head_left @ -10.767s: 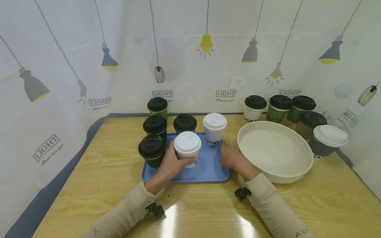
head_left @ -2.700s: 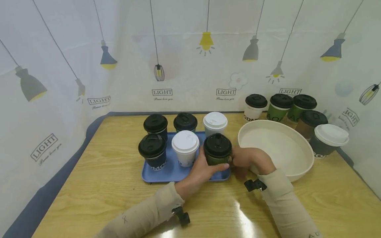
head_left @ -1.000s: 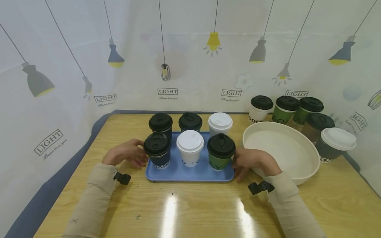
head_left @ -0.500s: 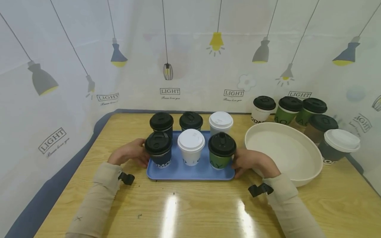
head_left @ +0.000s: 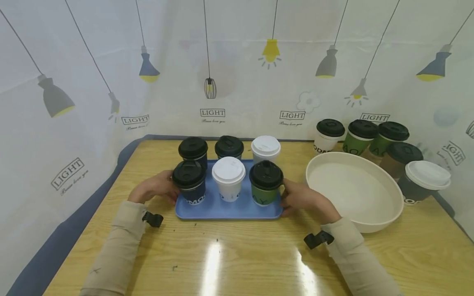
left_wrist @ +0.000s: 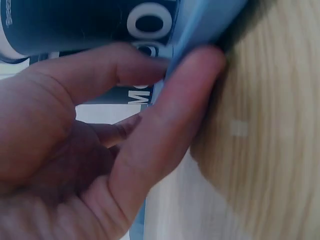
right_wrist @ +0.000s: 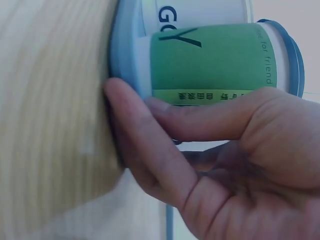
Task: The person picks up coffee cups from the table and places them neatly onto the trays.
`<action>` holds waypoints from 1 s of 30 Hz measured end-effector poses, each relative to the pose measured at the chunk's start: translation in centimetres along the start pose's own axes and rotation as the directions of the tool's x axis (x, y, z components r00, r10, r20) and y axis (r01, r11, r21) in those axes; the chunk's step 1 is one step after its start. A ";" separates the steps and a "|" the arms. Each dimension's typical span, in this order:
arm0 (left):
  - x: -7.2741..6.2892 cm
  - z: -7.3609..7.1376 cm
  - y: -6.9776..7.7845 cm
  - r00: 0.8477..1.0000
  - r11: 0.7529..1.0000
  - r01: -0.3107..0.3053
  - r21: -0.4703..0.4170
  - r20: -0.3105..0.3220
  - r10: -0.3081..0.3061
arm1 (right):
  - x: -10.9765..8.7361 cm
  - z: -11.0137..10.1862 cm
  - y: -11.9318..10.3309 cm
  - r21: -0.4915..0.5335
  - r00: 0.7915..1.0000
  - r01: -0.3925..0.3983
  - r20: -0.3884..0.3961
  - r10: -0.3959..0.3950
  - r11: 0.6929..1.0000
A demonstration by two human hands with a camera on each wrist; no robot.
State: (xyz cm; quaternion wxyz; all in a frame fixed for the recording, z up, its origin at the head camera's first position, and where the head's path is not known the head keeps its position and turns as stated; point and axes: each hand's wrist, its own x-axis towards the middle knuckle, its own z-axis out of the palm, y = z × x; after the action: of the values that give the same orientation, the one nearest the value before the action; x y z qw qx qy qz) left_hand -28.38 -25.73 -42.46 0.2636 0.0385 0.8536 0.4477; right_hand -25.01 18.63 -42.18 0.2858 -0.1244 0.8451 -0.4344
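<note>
A blue tray (head_left: 229, 212) carries takeaway coffee cups in two rows of three. In front stand a dark blue cup (head_left: 194, 195) with a black lid, a white cup (head_left: 229, 192) with a white lid and a green cup (head_left: 263, 196) with a black lid. Behind them show two black lids and a white-lidded cup (head_left: 266, 149). My left hand (head_left: 157, 187) pinches the tray's left rim, thumb above and fingers underneath, as the left wrist view shows. At the opposite end my right hand (head_left: 301, 197) pinches the right rim beside the green cup, fingers under it.
A round cream basin (head_left: 355, 193) stands close to my right forearm. Around its far side are several more lidded cups, among them a white cup (head_left: 326, 142) and a dark grey cup (head_left: 414, 187). A printed curtain (head_left: 244, 82) hangs behind the wooden table (head_left: 177, 255).
Earlier my left hand held a white cup, later the green cup, now at the tray's front right. Then it went to the left rim; lately the tray has shifted left and slightly up in view.
</note>
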 end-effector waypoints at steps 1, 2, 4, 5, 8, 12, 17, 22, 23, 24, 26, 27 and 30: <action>-0.1 -0.2 -0.2 1.000 1.000 0.002 0.000 -0.011 -0.002 | 0.3 0.2 0.0 0.003 1.000 0.004 -0.016 -0.004 1.000; -0.1 -0.4 -0.3 1.000 1.000 0.008 -0.004 -0.023 -0.008 | 0.5 0.4 -0.1 0.001 1.000 0.015 -0.027 -0.015 1.000; -0.2 -0.8 -0.5 0.999 1.000 0.014 -0.001 -0.048 -0.014 | 1.0 0.9 -0.2 0.001 0.998 0.031 -0.053 -0.031 1.000; -0.2 -1.0 -0.6 0.998 1.000 0.017 0.001 -0.058 -0.017 | 1.2 1.1 -0.3 0.001 0.997 0.043 -0.063 -0.043 0.999; -0.6 -1.6 -0.9 0.996 1.000 0.023 0.020 -0.086 -0.022 | 1.7 1.9 -0.9 0.001 0.995 0.051 -0.086 -0.051 0.999; -1.0 -2.5 -1.4 0.993 0.998 0.030 0.055 -0.119 -0.023 | 2.3 2.8 -1.8 -0.040 0.993 0.044 -0.104 -0.048 0.998; -1.2 -3.7 -2.2 0.984 0.992 0.038 0.123 -0.180 -0.015 | 3.3 4.0 -2.8 -0.055 0.990 0.044 -0.134 -0.051 0.998; -1.3 -4.8 -2.9 0.970 0.989 0.042 0.143 -0.245 -0.006 | 5.0 5.0 -3.8 0.012 0.983 0.025 -0.181 -0.022 1.000; -1.4 -5.0 -3.1 0.966 0.989 0.036 0.145 -0.258 0.003 | 5.4 5.2 -4.0 0.028 0.982 0.024 -0.188 -0.019 0.999; -1.4 -5.1 -3.3 0.962 0.989 0.031 0.147 -0.272 0.011 | 5.8 5.4 -4.3 0.045 0.980 0.019 -0.198 -0.010 0.999; -1.6 -5.5 -3.6 0.954 0.989 0.025 0.147 -0.299 0.021 | 6.5 5.7 -4.9 0.062 0.978 0.009 -0.211 0.004 0.998; -1.7 -5.6 -3.8 0.950 0.988 0.024 0.149 -0.311 0.024 | 6.9 5.8 -5.2 0.059 0.977 0.008 -0.215 0.005 0.998; -1.9 -6.0 -4.4 0.936 0.989 0.039 0.142 -0.353 0.014 | 7.9 6.2 -6.2 0.049 0.971 -0.004 -0.237 0.016 0.999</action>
State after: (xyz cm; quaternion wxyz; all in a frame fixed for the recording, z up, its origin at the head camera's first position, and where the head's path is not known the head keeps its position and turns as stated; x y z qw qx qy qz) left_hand -28.93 -33.36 -42.39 0.1057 -0.0286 0.9178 0.3816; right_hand -27.98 7.25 -43.01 0.1880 -0.0606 0.8630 -0.4651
